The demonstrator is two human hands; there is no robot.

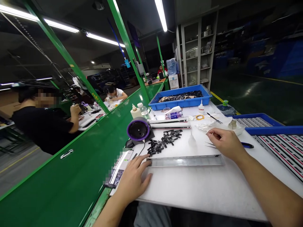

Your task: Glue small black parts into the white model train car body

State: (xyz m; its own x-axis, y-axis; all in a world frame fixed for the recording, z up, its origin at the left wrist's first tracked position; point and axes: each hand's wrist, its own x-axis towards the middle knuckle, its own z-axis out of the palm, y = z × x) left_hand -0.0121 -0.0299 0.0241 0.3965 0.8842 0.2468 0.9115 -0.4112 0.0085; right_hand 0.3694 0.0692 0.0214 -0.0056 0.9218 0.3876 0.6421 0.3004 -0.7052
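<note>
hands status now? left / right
Left hand: open, flat on the table, fingertips at the long clear strip.
Right hand: curled; holding anything, cannot tell.

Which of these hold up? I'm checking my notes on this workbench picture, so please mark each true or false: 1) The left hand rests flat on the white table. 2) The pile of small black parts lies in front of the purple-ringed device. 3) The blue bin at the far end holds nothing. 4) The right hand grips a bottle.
1) The left hand rests flat on the white table, its fingertips at the end of the long clear strip. True.
2) The small black parts lie just right of the purple-ringed device. True.
3) The blue bin is empty. False: it holds dark parts.
4) The right hand grips a bottle. False: it holds slim tweezers, fingers pinched.
</note>
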